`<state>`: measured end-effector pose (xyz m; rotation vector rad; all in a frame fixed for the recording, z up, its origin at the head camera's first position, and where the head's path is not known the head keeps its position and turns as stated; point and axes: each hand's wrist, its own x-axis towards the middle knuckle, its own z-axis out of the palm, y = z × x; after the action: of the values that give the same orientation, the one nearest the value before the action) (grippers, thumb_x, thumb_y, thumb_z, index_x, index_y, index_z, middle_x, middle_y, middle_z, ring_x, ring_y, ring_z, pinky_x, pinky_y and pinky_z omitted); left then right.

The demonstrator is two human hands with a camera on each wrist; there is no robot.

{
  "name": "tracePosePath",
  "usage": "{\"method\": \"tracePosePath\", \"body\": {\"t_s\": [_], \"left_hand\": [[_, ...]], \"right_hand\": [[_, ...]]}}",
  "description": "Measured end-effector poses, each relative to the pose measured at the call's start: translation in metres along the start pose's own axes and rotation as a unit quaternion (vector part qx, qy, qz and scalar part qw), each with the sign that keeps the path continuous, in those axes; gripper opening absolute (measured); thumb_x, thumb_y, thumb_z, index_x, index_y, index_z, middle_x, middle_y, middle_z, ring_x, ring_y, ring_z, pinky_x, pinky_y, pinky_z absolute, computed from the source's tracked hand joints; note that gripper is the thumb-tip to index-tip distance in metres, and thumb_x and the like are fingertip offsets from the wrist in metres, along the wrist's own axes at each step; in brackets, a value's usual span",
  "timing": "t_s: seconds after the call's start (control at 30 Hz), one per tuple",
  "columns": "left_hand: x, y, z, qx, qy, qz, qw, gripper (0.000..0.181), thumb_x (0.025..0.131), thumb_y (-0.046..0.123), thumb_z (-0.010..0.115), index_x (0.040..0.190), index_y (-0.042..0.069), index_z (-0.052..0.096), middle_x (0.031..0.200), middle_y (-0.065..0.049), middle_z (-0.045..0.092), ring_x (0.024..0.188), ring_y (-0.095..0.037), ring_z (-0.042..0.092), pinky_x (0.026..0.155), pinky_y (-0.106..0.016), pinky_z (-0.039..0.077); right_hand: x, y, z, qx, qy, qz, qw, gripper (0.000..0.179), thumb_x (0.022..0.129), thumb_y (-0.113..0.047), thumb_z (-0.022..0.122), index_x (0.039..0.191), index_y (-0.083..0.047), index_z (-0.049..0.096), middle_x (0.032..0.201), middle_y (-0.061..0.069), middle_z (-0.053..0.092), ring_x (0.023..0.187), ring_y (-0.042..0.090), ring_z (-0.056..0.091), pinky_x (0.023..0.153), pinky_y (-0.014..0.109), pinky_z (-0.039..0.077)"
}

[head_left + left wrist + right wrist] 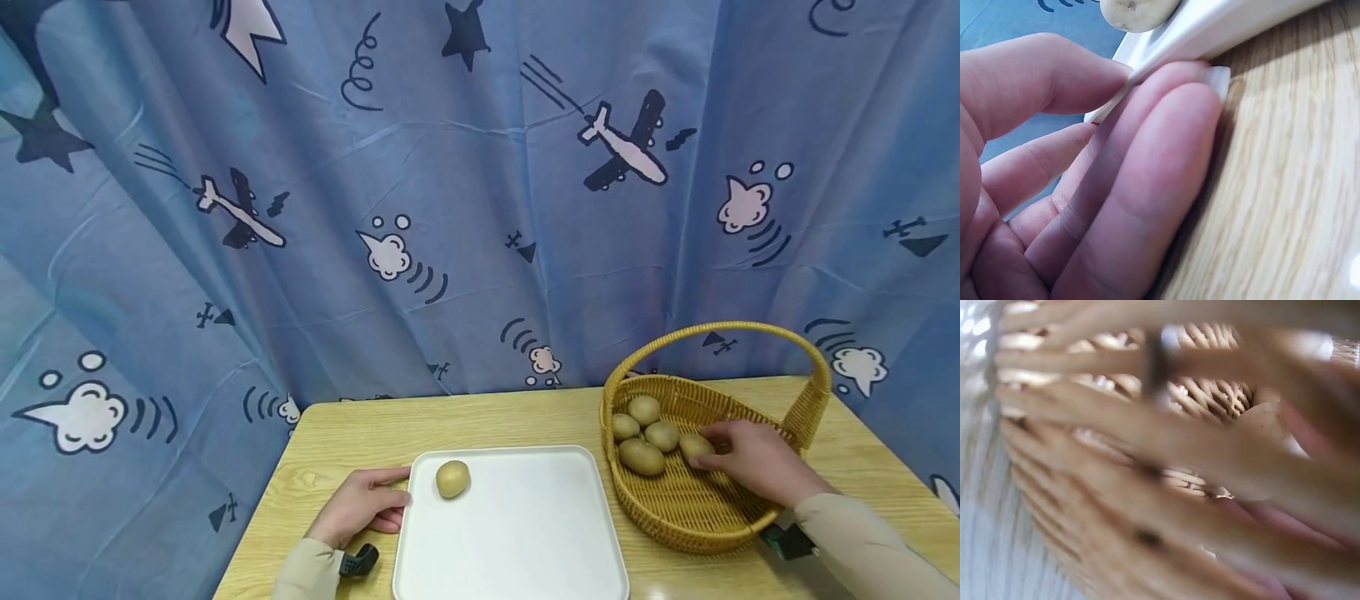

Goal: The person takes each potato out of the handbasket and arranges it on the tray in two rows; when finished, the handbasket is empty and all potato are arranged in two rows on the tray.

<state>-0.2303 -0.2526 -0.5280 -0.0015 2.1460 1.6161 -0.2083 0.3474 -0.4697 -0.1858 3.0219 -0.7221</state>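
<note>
My left hand (363,504) holds the left rim of a white rectangular tray (517,533). In the left wrist view its thumb lies against the tray's edge (1222,31), with the other fingers beneath and beside it. One potato (452,479) lies near the tray's far left corner. Inside a woven basket (701,504) on the right, my right hand (761,460) grips a potato (694,447) between thumb and fingers. Several other potatoes (642,457) are gathered along the basket's left side. Blurred wicker strands (1104,444) hide most of the right hand in the right wrist view.
A tall arched handle (720,327) rises over the basket. Tray and basket stand close together on a light wooden table (525,417). Behind its far edge hangs a blue patterned curtain (465,192).
</note>
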Motion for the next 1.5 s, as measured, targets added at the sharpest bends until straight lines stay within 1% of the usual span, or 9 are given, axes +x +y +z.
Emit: {"method": "tracePosePath", "body": {"t_s": [0.33,0.57,0.67,0.83,0.9,1.1,1.27,1.37,1.5], "left_hand": [[-0.004,-0.002,-0.002,-0.002,0.007,-0.004,1.0,0.066,0.096,0.023,0.083,0.155,0.008,0.06,0.08,-0.008,0.078,0.066,-0.013,0.074,0.066,-0.033,0.07],[-0.003,-0.003,0.0,0.0,0.006,-0.001,1.0,0.065,0.096,0.024,0.083,0.155,0.008,0.06,0.081,-0.008,0.078,0.066,-0.013,0.074,0.066,-0.032,0.069],[-0.001,-0.004,0.0,-0.003,0.006,-0.001,1.0,0.065,0.096,0.024,0.083,0.155,0.008,0.06,0.082,-0.009,0.079,0.066,-0.013,0.074,0.066,-0.033,0.07],[0.001,-0.001,-0.001,-0.002,0.011,-0.002,0.9999,0.065,0.095,0.023,0.083,0.154,0.009,0.061,0.083,-0.01,0.079,0.066,-0.014,0.074,0.066,-0.033,0.07],[0.001,0.001,-0.001,0.001,0.014,0.002,0.9999,0.064,0.095,0.023,0.083,0.154,0.009,0.062,0.082,-0.009,0.079,0.066,-0.014,0.074,0.066,-0.033,0.07],[0.0,0.004,0.0,0.002,0.021,0.005,0.9998,0.063,0.095,0.021,0.083,0.153,0.009,0.062,0.08,-0.008,0.077,0.066,-0.013,0.073,0.065,-0.032,0.069],[0.001,0.003,0.0,0.004,0.019,0.006,0.9998,0.062,0.096,0.022,0.083,0.153,0.009,0.062,0.081,-0.008,0.078,0.066,-0.013,0.074,0.066,-0.033,0.07],[0.0,0.004,-0.002,0.003,0.015,0.009,0.9998,0.063,0.096,0.022,0.082,0.154,0.009,0.062,0.082,-0.008,0.079,0.067,-0.013,0.074,0.067,-0.033,0.07],[0.0,0.003,-0.003,-0.001,0.011,0.013,0.9999,0.062,0.097,0.021,0.082,0.154,0.009,0.062,0.08,-0.007,0.078,0.067,-0.012,0.074,0.067,-0.032,0.07]], "right_hand": [[0.0,-0.006,0.002,0.004,0.006,-0.004,1.0,0.066,0.092,-0.04,0.086,0.129,0.013,0.071,0.118,0.028,0.077,0.107,0.047,0.074,0.093,0.067,0.06],[-0.017,-0.019,-0.004,0.018,0.02,0.004,0.9996,0.064,0.095,-0.047,0.083,0.132,0.004,0.074,0.117,0.02,0.08,0.103,0.038,0.077,0.09,0.062,0.063],[-0.027,-0.035,-0.007,0.023,0.042,-0.006,0.9988,0.062,0.093,-0.048,0.085,0.131,0.0,0.076,0.115,0.015,0.081,0.101,0.034,0.078,0.088,0.056,0.065],[-0.041,-0.076,-0.01,0.047,0.062,-0.015,0.9968,0.062,0.091,-0.047,0.087,0.132,-0.002,0.076,0.116,0.012,0.082,0.099,0.027,0.079,0.078,0.034,0.067],[-0.044,-0.093,-0.008,0.064,0.066,-0.019,0.9956,0.062,0.09,-0.046,0.088,0.134,-0.004,0.076,0.119,0.013,0.081,0.099,0.026,0.08,0.076,0.029,0.067],[-0.047,-0.141,0.013,0.107,0.07,-0.069,0.9894,0.055,0.088,-0.043,0.09,0.13,-0.01,0.079,0.117,0.007,0.083,0.098,0.02,0.082,0.083,0.032,0.068],[-0.039,-0.176,0.037,0.15,0.047,-0.108,0.9816,0.051,0.089,-0.038,0.09,0.13,-0.01,0.078,0.124,0.008,0.081,0.103,0.021,0.081,0.086,0.032,0.069],[-0.028,-0.19,0.052,0.195,0.023,-0.105,0.9748,0.052,0.09,-0.036,0.09,0.131,-0.007,0.077,0.128,0.011,0.079,0.108,0.024,0.079,0.091,0.034,0.068],[-0.009,-0.199,0.074,0.234,0.004,-0.077,0.969,0.051,0.09,-0.031,0.09,0.132,-0.005,0.077,0.13,0.011,0.078,0.112,0.026,0.078,0.096,0.036,0.067]]}}
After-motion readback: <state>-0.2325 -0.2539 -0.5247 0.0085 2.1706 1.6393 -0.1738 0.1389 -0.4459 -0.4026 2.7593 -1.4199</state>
